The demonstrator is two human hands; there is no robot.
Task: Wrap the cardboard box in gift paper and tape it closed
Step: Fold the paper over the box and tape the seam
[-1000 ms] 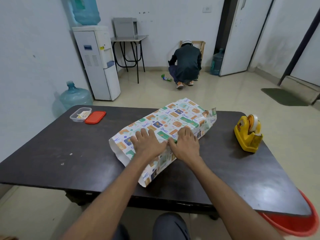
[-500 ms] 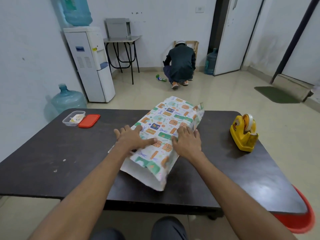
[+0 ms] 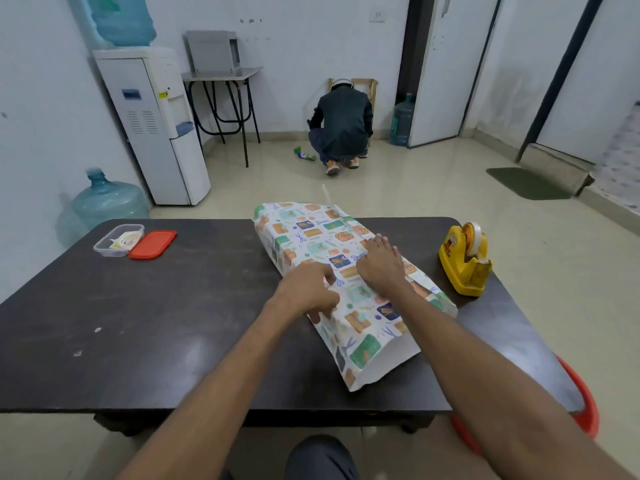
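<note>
The box is hidden inside patterned gift paper, which lies as a long tube on the dark table, running from the far middle toward the near right. Its near end stands open, showing white inside. My left hand grips the left side of the wrapped box, fingers curled on the paper. My right hand presses flat on top of the paper, fingers spread. A yellow tape dispenser with a roll of clear tape stands to the right of the wrapped box, apart from it.
A clear plastic container and its red lid lie at the table's far left. A red tub sits beside the table's near right corner. A person crouches on the floor beyond, near a water dispenser.
The wrapped box has been turned on the table: its near open end swung from near left to near right. Both hands moved with it.
</note>
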